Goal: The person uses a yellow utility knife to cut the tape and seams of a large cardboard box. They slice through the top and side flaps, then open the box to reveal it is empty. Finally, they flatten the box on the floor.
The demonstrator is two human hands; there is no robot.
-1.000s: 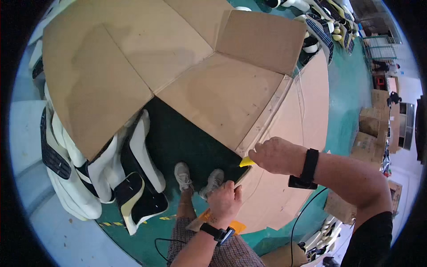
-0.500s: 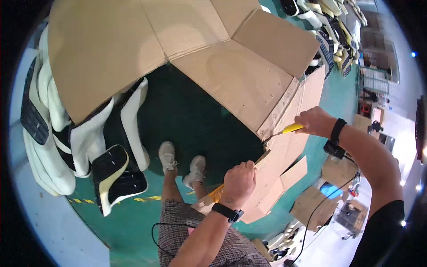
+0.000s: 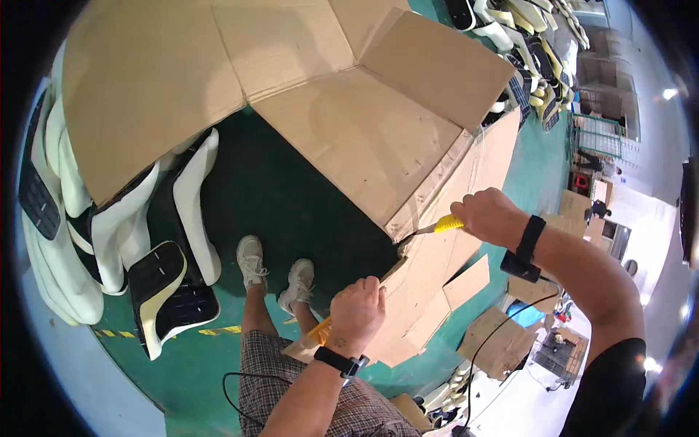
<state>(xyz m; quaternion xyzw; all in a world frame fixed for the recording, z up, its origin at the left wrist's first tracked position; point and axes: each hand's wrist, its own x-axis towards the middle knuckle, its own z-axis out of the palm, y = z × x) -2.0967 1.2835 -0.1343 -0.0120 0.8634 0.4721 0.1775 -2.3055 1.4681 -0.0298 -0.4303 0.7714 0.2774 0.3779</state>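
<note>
A large brown cardboard box (image 3: pixel 349 138) lies opened out before me, its panels and flaps spread over the floor. My right hand (image 3: pixel 489 216) is closed round a yellow utility knife (image 3: pixel 446 223). The knife's blade points left and meets the cardboard at the corner beside a folded seam; how deep it goes I cannot tell. Nearer to me, my left hand (image 3: pixel 357 312) grips the edge of the right-hand cardboard panel (image 3: pixel 419 291), fingers curled over it. Yellow-orange tape shows along that edge beside the left wrist.
White and black curved foam pieces (image 3: pixel 120 240) are heaped at the left, beside a pale wall (image 3: pixel 80 349). More such pieces (image 3: pixel 539 58) lie at the far right. Closed cardboard boxes (image 3: pixel 495 339) stand at the right. My shoes (image 3: pixel 295 284) are on the dark green floor. Cables hang near both arms.
The whole view has shifted, so the box and both hands appear farther left and slightly lower. Both holds are the same, and the knife stays at the same cardboard corner.
</note>
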